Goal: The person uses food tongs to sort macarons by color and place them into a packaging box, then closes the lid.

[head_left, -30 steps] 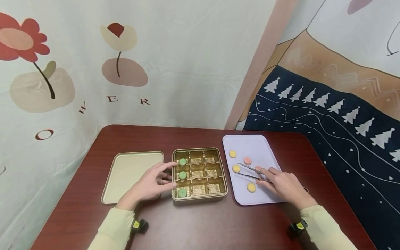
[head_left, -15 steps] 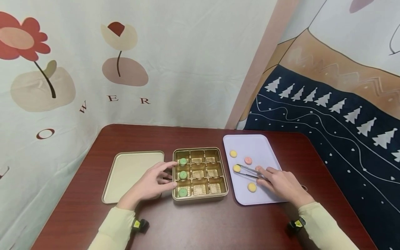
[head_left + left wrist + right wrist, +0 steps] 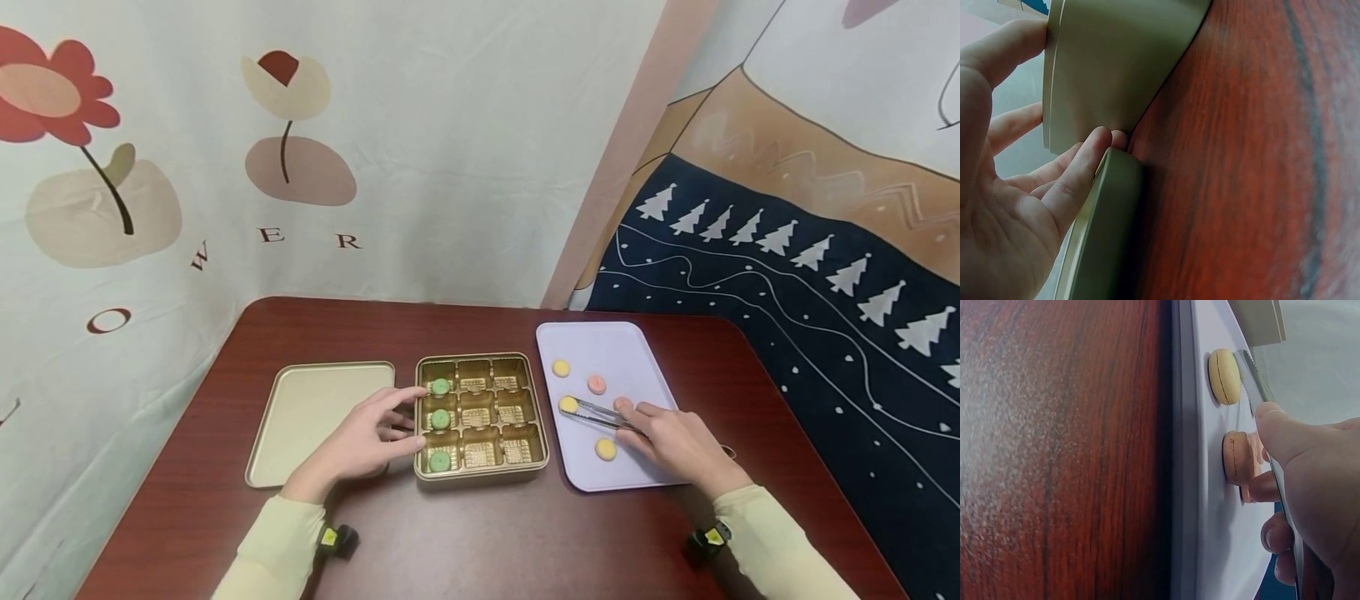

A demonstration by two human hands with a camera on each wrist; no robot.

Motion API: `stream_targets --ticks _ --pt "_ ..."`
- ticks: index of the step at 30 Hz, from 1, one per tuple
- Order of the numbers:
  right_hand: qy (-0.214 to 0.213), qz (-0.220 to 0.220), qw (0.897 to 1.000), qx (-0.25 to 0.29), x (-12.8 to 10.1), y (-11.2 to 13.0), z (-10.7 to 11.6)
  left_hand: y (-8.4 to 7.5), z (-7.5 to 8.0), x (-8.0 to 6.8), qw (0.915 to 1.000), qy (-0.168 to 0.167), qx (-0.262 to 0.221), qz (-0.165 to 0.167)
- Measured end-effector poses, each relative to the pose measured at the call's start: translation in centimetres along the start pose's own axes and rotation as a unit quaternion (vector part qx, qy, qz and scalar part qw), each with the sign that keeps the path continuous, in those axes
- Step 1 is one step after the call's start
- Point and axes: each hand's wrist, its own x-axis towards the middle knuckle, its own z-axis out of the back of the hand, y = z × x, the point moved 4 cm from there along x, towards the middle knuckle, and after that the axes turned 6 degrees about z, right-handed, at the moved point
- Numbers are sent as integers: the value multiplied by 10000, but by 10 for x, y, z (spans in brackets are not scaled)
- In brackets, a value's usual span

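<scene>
In the head view, my right hand grips metal tongs over the lilac tray. The tong tips lie on either side of a yellow macaron. Two more yellow macarons and a pink one lie around them. In the right wrist view, a yellow macaron and an orange-pink one sit close beside the fingers. My left hand touches the left side of the gold tin, fingers spread along its wall. Three green macarons fill the tin's left column.
A cream tin lid lies left of the tin, partly under my left hand. The dark red table carries everything. Behind it hangs a printed cloth. The lilac tray stands just right of the tin.
The tong tips have come closer together around the yellow macaron. My right hand has shifted slightly left, covering a pink macaron. The left hand stays at the tin.
</scene>
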Motion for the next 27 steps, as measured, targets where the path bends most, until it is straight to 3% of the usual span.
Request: stream_targets --ticks 9,18,27 --pt "30 49 9999 -84 0 1 1 -1 1 0 10000 -16 33 12" --pt "198 -233 9995 68 5 -1 8 0 0 -1 10000 -29 27 3" --pt "-111 -173 9998 4 16 1 28 0 0 -1 10000 -34 44 -22"
